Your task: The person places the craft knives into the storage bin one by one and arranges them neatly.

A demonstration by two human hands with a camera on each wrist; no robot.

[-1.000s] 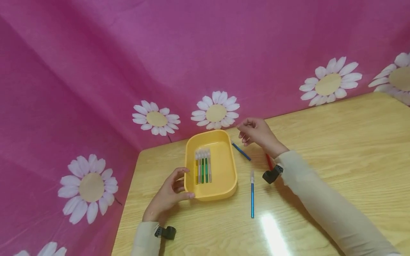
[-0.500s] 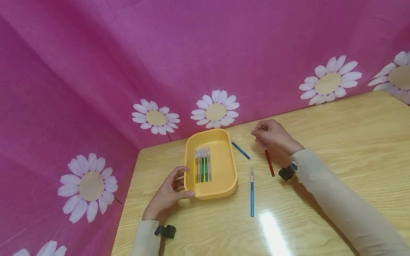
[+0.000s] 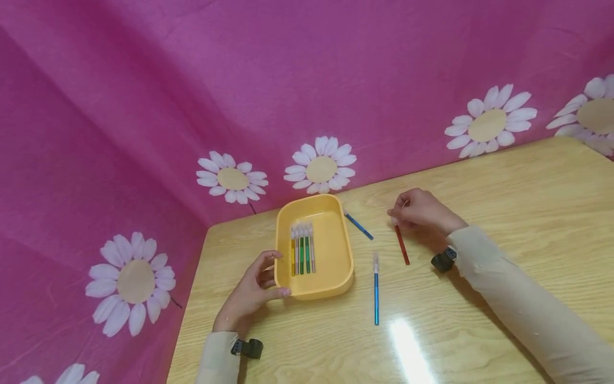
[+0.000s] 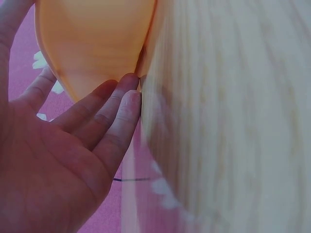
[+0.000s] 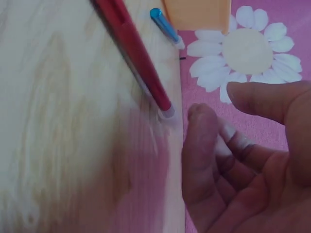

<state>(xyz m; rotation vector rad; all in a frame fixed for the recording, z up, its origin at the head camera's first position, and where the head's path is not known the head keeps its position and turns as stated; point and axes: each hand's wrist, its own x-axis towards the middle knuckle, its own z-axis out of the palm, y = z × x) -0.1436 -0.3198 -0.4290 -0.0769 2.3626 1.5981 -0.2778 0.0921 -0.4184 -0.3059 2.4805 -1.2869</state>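
left hand [image 3: 251, 296] grips the near rim of the yellow plastic tray [image 3: 336, 277]; right hand [image 3: 422, 210], fingers loosely curled, holds nothing, fingertips at the capped end of the red pen [image 3: 401, 244] lying on the wooden desk [image 3: 503, 213]. several pens [image 3: 302, 248] are in the tray; two blue pens [image 3: 376, 290] remain outside.
left wrist: fingers [image 4: 114, 114] touch the tray wall.
right wrist: red pen [image 5: 133, 53] lies ungrasped just beyond the fingertips [image 5: 201, 119].
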